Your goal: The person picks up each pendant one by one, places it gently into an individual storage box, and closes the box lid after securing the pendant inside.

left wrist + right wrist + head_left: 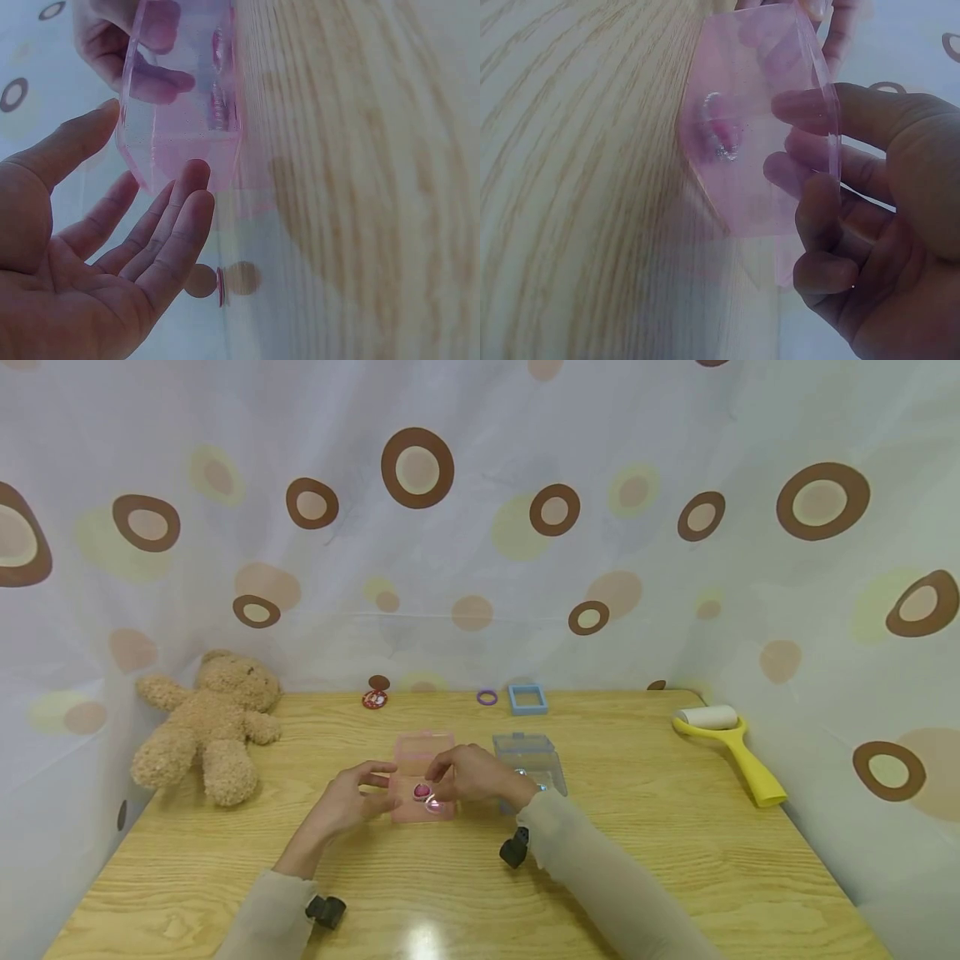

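A see-through pink box (pixel 405 812) stands with its lid up on the table, holding two shiny pink jewel-like pieces, one of them a round pink gem (pixel 422 792). My left hand (pixel 347 802) is at the box's left side, fingers spread and loosely bent; whether the fingertips touch the wall I cannot tell. From the right, my right hand (pixel 476 774) reaches over the rim. Its thumb (pixel 806 109) and forefinger dip inside, apart from each other, with nothing visible between them. The right forearm partly covers a clear blue-grey box (pixel 553 768) with its lid up and shiny blue pieces inside.
Behind the boxes lie a red patterned disc (pixel 375 699), a purple ring (pixel 487 690) and a light-blue square frame (pixel 528 710). A teddy bear (pixel 217 718) is at the left. A yellow-handled roller (pixel 753 768) lies at the right edge. A spotted curtain (pixel 480 527) surrounds the table.
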A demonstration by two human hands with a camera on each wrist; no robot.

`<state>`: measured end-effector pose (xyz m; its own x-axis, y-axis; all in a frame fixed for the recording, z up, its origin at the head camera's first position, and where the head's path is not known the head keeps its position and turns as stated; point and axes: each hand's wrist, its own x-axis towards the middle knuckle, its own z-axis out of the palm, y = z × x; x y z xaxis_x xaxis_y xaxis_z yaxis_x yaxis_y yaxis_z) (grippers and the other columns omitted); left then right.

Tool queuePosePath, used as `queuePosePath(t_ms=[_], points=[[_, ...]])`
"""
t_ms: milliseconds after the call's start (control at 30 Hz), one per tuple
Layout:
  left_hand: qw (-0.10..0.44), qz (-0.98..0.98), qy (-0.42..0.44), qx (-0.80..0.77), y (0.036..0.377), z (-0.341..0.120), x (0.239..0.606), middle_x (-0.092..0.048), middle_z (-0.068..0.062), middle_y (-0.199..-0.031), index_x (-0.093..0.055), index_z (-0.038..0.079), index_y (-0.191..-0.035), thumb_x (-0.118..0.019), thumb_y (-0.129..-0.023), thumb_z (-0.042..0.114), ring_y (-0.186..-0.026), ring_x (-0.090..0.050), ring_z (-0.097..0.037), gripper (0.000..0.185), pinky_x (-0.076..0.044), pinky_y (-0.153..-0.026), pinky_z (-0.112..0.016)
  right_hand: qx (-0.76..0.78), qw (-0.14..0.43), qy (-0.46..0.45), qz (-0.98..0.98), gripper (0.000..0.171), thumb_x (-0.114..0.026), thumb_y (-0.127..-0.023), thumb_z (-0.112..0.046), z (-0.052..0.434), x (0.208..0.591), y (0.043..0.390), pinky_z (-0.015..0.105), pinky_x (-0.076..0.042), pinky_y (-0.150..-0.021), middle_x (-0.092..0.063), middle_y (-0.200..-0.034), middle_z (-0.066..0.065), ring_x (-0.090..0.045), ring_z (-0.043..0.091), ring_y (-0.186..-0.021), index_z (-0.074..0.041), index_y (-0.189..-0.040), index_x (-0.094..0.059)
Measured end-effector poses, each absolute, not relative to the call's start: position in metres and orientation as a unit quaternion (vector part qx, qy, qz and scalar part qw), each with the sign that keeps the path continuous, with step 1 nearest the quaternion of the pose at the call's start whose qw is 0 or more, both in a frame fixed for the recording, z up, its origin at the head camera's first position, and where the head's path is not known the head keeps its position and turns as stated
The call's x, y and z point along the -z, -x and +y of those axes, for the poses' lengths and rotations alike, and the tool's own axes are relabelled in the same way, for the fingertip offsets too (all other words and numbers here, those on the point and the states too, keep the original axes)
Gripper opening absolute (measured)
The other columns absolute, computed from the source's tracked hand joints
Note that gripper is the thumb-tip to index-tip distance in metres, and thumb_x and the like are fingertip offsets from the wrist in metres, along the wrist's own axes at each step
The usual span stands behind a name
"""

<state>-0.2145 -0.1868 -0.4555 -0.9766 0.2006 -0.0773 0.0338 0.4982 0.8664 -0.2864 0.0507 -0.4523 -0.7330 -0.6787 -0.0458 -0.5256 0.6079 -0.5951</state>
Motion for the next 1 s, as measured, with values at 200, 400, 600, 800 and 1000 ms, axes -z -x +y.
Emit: queuePosePath(t_ms=[200, 400, 600, 800, 1000], points=[[0.087, 0.858, -0.058, -0.502, 0.215, -0.187, 0.455, -0.062, -0.024, -0.128, -0.055, 0.005, -0.139, -0.076, -0.089, 0.018, -0.104, -0.069, -0.032, 0.056, -0.058, -0.076, -0.037, 0.293, 0.135, 0.336, 0.885, 0.021, -0.074, -0.086, -0.016, 0.052, 0.451, 0.286, 0.027, -0.053, -0.079, -0.075, -0.103, 0.000, -0.066, 0.013, -0.092, -0.014, -0.107, -0.075], [0.089, 0.855, -0.053, -0.507, 0.215, -0.187, 0.456, -0.062, -0.025, -0.128, -0.055, 0.005, -0.139, -0.076, -0.088, 0.017, -0.105, -0.069, -0.032, 0.056, -0.058, -0.075, -0.036, 0.305, 0.137, 0.328, 0.883, 0.020, -0.073, -0.089, -0.019, 0.056, 0.448, 0.286, 0.030, -0.052, -0.082, -0.073, -0.104, -0.001, -0.066, 0.016, -0.098, -0.014, -0.109, -0.074], [0.086, 0.857, -0.058, -0.505, 0.216, -0.187, 0.456, -0.062, -0.025, -0.128, -0.055, 0.004, -0.139, -0.076, -0.089, 0.016, -0.104, -0.069, -0.032, 0.056, -0.058, -0.075, -0.036, 0.328, 0.120, 0.328, 0.878, 0.021, -0.072, -0.091, -0.018, 0.060, 0.444, 0.288, 0.029, -0.052, -0.080, -0.073, -0.100, -0.002, -0.067, 0.021, -0.100, -0.009, -0.110, -0.072], [0.089, 0.857, -0.055, -0.504, 0.215, -0.187, 0.455, -0.062, -0.025, -0.128, -0.055, 0.005, -0.139, -0.076, -0.089, 0.016, -0.104, -0.069, -0.032, 0.055, -0.058, -0.074, -0.036, 0.353, 0.096, 0.313, 0.877, 0.022, -0.069, -0.093, -0.019, 0.067, 0.439, 0.291, 0.027, -0.050, -0.077, -0.072, -0.099, -0.001, -0.065, 0.021, -0.094, -0.008, -0.112, -0.071], [0.087, 0.859, -0.061, -0.501, 0.216, -0.187, 0.457, -0.063, -0.025, -0.127, -0.055, 0.004, -0.138, -0.076, -0.089, 0.016, -0.104, -0.069, -0.032, 0.055, -0.059, -0.074, -0.036, 0.364, 0.075, 0.278, 0.886, 0.023, -0.067, -0.096, -0.023, 0.071, 0.437, 0.296, 0.025, -0.049, -0.062, -0.072, -0.100, 0.001, -0.060, 0.012, -0.071, -0.009, -0.114, -0.071]])
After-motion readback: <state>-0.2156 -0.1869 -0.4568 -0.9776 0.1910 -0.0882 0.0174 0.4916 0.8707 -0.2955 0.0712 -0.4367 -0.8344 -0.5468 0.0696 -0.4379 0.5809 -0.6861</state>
